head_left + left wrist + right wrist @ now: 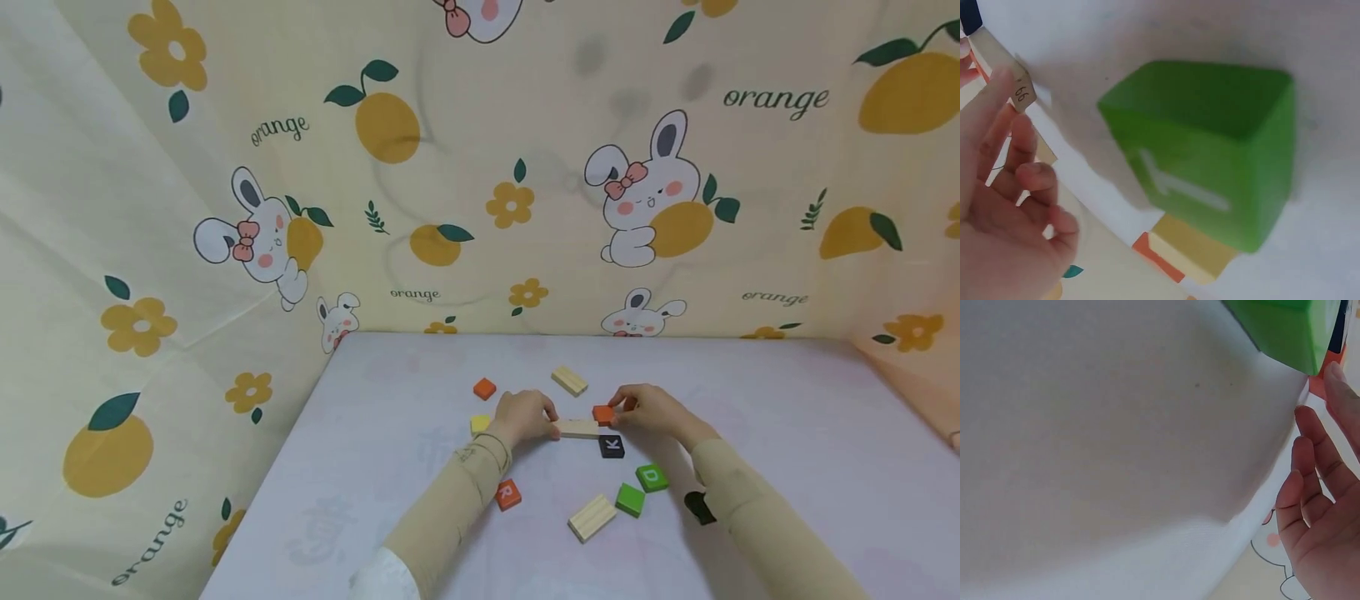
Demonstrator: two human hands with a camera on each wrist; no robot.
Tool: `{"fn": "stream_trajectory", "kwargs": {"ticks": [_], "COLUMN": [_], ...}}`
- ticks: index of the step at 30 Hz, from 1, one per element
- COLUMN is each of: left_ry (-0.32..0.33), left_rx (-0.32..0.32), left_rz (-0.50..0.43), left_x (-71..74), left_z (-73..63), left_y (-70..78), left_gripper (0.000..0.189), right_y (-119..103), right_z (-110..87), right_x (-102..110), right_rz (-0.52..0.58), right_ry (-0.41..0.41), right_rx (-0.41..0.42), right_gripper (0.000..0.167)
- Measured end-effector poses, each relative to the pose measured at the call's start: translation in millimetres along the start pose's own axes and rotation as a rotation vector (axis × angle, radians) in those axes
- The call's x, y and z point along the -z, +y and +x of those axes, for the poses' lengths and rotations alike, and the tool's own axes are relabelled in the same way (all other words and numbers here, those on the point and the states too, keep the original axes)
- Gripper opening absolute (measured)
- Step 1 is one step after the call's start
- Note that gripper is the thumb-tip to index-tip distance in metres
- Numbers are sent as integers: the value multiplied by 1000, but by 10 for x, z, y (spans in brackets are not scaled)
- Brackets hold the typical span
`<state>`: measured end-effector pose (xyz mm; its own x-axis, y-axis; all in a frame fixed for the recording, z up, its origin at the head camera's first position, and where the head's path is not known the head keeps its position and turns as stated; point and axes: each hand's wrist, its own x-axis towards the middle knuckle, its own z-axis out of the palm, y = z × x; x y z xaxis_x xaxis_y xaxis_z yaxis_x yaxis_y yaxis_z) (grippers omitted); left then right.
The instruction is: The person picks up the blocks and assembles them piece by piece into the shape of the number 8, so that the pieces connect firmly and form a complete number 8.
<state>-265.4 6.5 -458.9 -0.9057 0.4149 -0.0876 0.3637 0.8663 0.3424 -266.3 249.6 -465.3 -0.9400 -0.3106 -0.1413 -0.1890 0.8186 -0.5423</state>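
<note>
My left hand (525, 417) pinches the left end of a pale wooden block (579, 428) lying lengthwise on the table. In the left wrist view, small dark marks show on that wooden block (1021, 89), with thumb and index fingertip at its end. On the other side, my right hand (651, 408) pinches an orange tile (603, 414) just behind the wooden block's right end. A black tile marked K (611, 447) lies right in front of that end. The right wrist view shows the orange tile (1317, 386) only partly, beyond a green block (1291, 331).
Behind the hands lie another orange tile (484, 388) and a wooden block (569, 381). A yellow tile (480, 425) is beside my left wrist. Nearer are an orange R tile (508, 494), a wooden block (592, 518), green tiles (630, 500) and a black piece (700, 507).
</note>
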Motion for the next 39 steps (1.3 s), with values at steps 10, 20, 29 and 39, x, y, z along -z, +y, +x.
{"fn": "stream_trajectory", "kwargs": {"ticks": [10, 20, 29, 39], "left_ry": [3, -17, -50, 115], "left_rx": [-88, -91, -73, -91], "left_rz": [167, 223, 145, 162], "left_x": [-83, -85, 117, 239], "left_z": [16, 23, -30, 54], "left_y": [11, -2, -123, -454], "left_gripper": [22, 36, 39, 24], "right_y": [3, 20, 16, 22], "right_z": [-12, -22, -28, -30], "right_x": [-21, -37, -35, -31], "right_rz": [19, 12, 22, 32], "right_ry": [11, 14, 26, 27], "right_rx": [-2, -4, -4, -3], "right_gripper": [25, 29, 24, 23]}}
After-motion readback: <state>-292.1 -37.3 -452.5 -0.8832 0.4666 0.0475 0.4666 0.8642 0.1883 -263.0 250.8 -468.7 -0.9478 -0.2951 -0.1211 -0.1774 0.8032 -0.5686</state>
